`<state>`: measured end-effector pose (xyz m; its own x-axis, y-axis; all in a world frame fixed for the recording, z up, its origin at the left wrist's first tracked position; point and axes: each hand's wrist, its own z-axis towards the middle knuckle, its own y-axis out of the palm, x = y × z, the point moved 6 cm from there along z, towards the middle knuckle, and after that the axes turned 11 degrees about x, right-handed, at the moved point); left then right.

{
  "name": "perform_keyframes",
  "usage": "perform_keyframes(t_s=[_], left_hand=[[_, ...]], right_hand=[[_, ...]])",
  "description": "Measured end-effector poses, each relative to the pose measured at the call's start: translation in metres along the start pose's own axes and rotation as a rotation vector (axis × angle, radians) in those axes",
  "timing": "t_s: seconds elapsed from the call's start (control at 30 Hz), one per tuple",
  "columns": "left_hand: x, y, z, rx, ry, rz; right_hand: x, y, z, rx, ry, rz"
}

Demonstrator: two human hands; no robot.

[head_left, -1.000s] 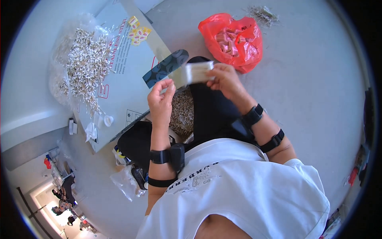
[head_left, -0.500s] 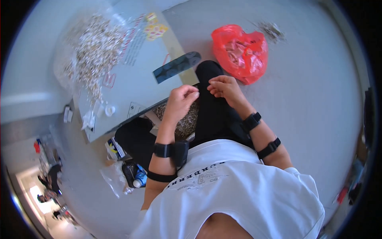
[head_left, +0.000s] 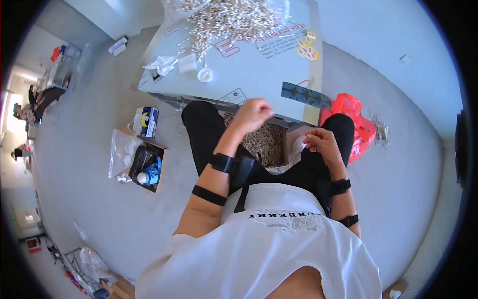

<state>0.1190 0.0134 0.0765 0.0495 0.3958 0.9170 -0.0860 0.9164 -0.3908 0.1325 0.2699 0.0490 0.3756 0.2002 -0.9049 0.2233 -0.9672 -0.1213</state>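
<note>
My left hand (head_left: 254,115) is raised above the near edge of the table, its fingers curled and pressed together. Whatever they may hold is too small to make out. Lower and to the right, above my knee, my right hand (head_left: 322,143) has its fingertips pinched, and I cannot see what lies between them. Below and between the hands, a cardboard box (head_left: 285,152) between my legs holds many small, thin brownish pieces (head_left: 264,147). On the table a heap of small pale, slender pieces (head_left: 231,22) spills from a clear plastic bag (head_left: 174,9).
The table (head_left: 199,89) bears a small white round container (head_left: 205,75), crumpled tissue (head_left: 162,65) and a dark patterned strip (head_left: 304,94) over its edge. Right of my knee sits a red plastic bag (head_left: 362,132). At left, an open carton (head_left: 160,174) holds bottles.
The view has swung, so the table and heap now appear farther right and the carton shows fully. My hands are farther apart, the right one lower than the left.
</note>
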Motion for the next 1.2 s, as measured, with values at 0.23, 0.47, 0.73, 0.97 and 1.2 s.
perform_keyframes(t_s=[0.23, 0.47, 0.73, 0.97, 1.2], left_hand=[[-0.089, -0.152, 0.038, 0.721, -0.089, 0.188], [-0.103, -0.149, 0.075, 0.596, 0.027, 0.954], [-0.1, -0.151, 0.084, 0.397, -0.056, 0.895], [-0.107, -0.215, 0.093, 0.602, -0.136, 0.762], [-0.151, -0.231, 0.1, 0.663, 0.184, 0.748]], right_hand=[[0.007, 0.035, 0.003, -0.125, 0.077, -0.091], [0.011, 0.045, 0.028, -0.108, 0.139, -0.125], [0.012, 0.065, 0.039, -0.129, 0.101, -0.163], [0.02, 0.052, 0.035, -0.097, 0.175, -0.105], [0.024, 0.049, 0.032, -0.066, 0.179, -0.119]])
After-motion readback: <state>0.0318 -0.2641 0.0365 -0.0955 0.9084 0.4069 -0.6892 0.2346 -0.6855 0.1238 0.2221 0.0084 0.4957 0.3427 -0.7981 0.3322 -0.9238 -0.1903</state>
